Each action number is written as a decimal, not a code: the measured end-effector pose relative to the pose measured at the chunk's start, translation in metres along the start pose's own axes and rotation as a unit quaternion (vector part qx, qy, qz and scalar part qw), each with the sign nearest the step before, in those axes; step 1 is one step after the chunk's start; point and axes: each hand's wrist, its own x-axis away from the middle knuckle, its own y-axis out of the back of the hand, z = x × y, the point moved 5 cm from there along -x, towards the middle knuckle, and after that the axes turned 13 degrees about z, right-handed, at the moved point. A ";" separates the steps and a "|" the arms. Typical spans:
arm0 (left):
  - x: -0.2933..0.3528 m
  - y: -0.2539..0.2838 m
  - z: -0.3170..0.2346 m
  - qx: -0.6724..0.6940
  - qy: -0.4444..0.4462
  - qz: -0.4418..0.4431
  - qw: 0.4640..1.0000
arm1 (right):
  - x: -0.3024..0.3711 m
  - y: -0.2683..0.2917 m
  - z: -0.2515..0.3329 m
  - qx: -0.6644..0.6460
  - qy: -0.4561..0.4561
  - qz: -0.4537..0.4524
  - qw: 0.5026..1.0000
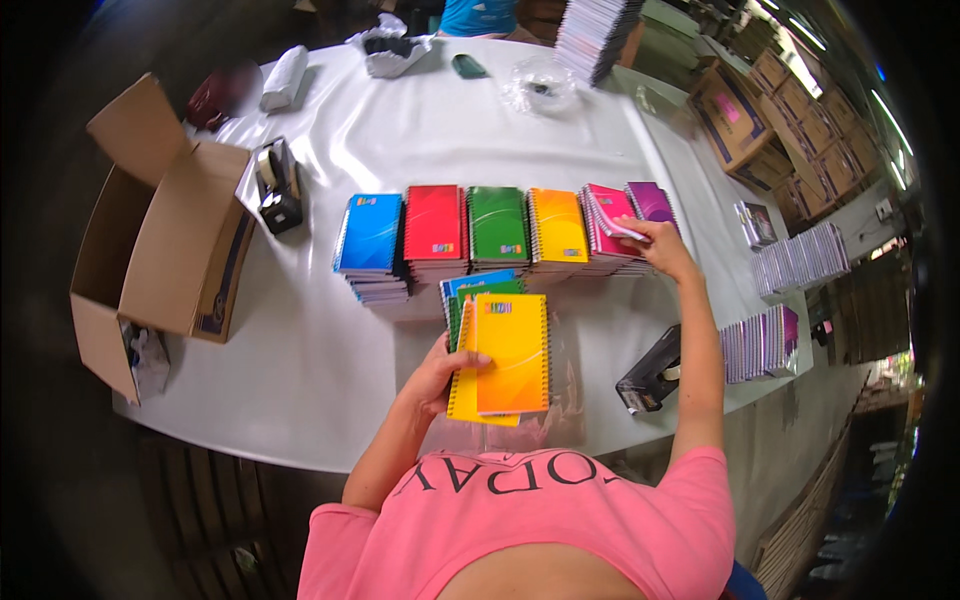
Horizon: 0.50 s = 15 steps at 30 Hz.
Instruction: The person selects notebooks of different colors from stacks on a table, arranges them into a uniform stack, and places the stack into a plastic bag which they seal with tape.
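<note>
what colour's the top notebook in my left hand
The top notebook in your left hand is yellow shading to orange; the head view shows it best.

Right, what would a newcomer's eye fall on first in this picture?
First, the bright row of notebook stacks across the middle of the white table, blue at left to purple at right. Below it, the left hand holds fanned notebooks, yellow on top, while the right hand grips a pink notebook near the row's right end.

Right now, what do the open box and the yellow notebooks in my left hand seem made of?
Open box: likely cardboard, matte brown, with creased flaps. Yellow notebooks: covers smooth, brightly printed, probably card or plastic; coil bindings dark, thin, perhaps wire.
</note>
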 end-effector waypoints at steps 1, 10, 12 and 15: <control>-0.002 0.000 -0.001 0.004 0.000 -0.004 1.000 | 0.003 0.004 0.000 -0.030 -0.037 -0.020 0.999; -0.015 0.002 -0.006 -0.017 -0.095 -0.051 0.994 | 0.066 0.004 0.179 0.128 0.227 -0.342 0.903; -0.018 0.005 -0.007 -0.047 -0.126 -0.056 0.989 | 0.082 -0.025 0.218 0.162 0.286 -0.302 0.895; -0.021 0.004 -0.003 -0.008 -0.150 -0.059 0.987 | 0.098 -0.064 0.239 0.211 0.267 -0.242 0.909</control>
